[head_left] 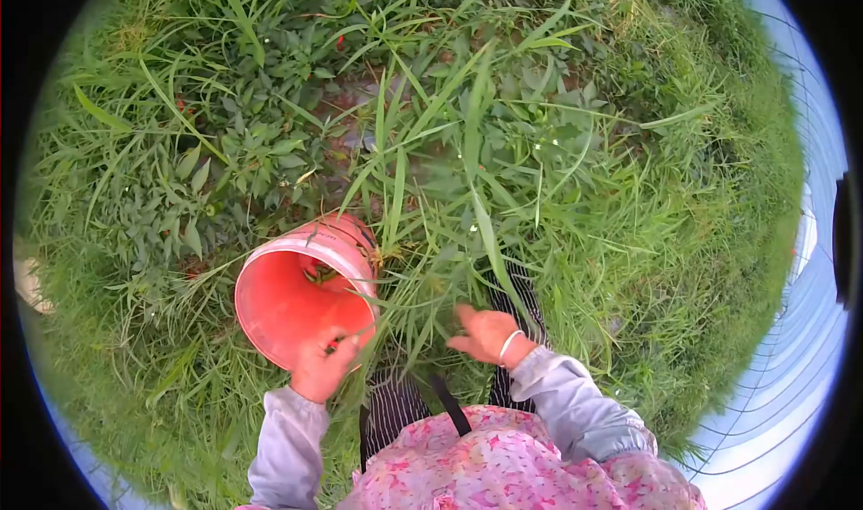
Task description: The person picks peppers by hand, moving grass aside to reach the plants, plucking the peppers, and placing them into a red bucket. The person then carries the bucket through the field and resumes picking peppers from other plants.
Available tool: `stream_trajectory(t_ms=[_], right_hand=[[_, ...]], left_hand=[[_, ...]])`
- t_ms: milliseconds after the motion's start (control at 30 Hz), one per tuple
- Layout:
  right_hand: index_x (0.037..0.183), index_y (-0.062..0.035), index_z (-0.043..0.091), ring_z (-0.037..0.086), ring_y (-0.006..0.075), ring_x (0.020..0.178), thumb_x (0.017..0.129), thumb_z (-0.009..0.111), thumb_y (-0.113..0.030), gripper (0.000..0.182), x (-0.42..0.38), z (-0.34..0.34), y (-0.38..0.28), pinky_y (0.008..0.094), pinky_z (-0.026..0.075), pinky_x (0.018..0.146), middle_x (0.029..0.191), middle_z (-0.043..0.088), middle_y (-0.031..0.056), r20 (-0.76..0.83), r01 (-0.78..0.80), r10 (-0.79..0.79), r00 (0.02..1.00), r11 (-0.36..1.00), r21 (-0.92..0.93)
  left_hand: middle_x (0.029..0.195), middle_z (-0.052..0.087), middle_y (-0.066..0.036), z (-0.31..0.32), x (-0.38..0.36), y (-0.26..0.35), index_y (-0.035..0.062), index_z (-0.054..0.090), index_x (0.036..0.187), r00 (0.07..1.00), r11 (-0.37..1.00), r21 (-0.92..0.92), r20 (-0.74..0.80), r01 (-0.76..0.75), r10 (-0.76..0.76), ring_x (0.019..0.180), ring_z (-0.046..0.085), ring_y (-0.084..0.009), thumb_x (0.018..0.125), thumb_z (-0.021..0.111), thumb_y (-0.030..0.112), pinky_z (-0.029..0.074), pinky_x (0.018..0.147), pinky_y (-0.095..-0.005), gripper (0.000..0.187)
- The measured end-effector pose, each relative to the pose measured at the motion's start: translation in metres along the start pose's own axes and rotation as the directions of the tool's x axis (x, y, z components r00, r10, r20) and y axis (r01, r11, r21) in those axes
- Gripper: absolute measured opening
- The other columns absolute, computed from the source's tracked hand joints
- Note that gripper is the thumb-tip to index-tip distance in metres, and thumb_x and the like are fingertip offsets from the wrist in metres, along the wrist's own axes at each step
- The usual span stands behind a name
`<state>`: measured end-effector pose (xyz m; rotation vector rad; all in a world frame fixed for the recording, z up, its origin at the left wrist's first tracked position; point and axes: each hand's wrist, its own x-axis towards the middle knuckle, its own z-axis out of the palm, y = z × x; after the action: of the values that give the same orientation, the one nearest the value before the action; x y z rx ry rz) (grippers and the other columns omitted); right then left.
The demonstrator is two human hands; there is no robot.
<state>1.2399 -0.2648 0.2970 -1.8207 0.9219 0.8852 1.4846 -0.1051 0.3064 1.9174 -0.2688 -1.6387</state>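
A pinkish-red bucket (pixel 301 249) leans in the grass in front of me, its mouth tilted toward me. Several green and dark pieces that look like peppers (pixel 316 273) lie deep inside it. My left hand (pixel 322 368) is at the bucket's near rim, fingers closed; a small red chili pepper (pixel 333 344) shows between thumb and fingers. To the right of the bucket, my right hand (pixel 490 334) hovers beside tall grass blades with thumb and fingers apart and nothing visible in them. A white bracelet (pixel 510 343) circles that wrist.
Leafy pepper plants (pixel 261 141) grow among dense grass ahead, with a few red fruits (pixel 340 42) showing. Long grass blades (pixel 481 213) arch between the bucket and my right hand. My striped trouser legs (pixel 395 407) stand just behind. Pale blue sheeting (pixel 764 411) borders the right side.
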Motion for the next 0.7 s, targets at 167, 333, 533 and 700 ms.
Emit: stream_trajectory(t_ms=[167,333,533,700], right_hand=[[0.114,-0.0057,0.053,0.062,0.0304,0.090,0.078,0.063,-0.037,0.049,0.061,0.034,-0.101,0.0379,0.047,0.080,0.097,0.063,0.0151,-0.287,0.484,-0.393,0.874,0.757,0.439],[0.110,-0.0038,0.055,0.059,0.0311,0.095,0.081,0.057,-0.025,0.035,0.108,0.044,-0.145,0.0384,0.046,0.081,0.100,0.062,0.0151,-0.344,0.537,-0.422,0.839,0.742,0.400],[0.095,-0.0035,0.055,0.055,0.0361,0.087,0.074,0.060,-0.008,0.022,0.148,-0.102,-0.114,0.0410,0.047,0.078,0.094,0.055,0.0160,-0.791,0.663,-0.433,0.431,0.747,-0.048],[0.136,-0.0191,0.033,0.025,0.0335,0.132,0.068,0.074,-0.024,0.079,0.181,-0.172,0.002,0.0558,0.030,0.100,0.141,0.029,0.0143,-0.619,-0.232,-0.107,0.778,0.867,-0.441]], left_hand=[[0.082,0.064,-0.016,-0.029,0.017,-0.015,0.0005,0.062,0.099,0.934,0.747,0.657,-0.191,-0.106,0.300,0.076,0.063,-0.0293,0.078,0.065,0.022,0.048,0.070,-0.0362,0.031],[0.084,0.063,-0.017,-0.056,0.038,-0.051,0.0013,0.062,0.098,0.796,0.574,0.784,-0.183,-0.236,0.577,0.080,0.061,-0.0350,0.079,0.063,0.018,0.048,0.072,-0.0403,0.025],[0.088,0.062,-0.019,-0.034,0.041,-0.033,0.0009,0.062,0.093,0.901,0.733,0.662,-0.209,-0.156,0.380,0.081,0.061,-0.0351,0.081,0.060,0.012,0.048,0.070,-0.0394,0.016],[0.097,0.060,-0.017,0.015,0.046,0.014,0.0024,0.059,0.102,0.818,0.656,0.655,-0.100,-0.374,0.567,0.086,0.059,-0.0356,0.080,0.063,0.018,0.048,0.073,-0.0396,0.027]])
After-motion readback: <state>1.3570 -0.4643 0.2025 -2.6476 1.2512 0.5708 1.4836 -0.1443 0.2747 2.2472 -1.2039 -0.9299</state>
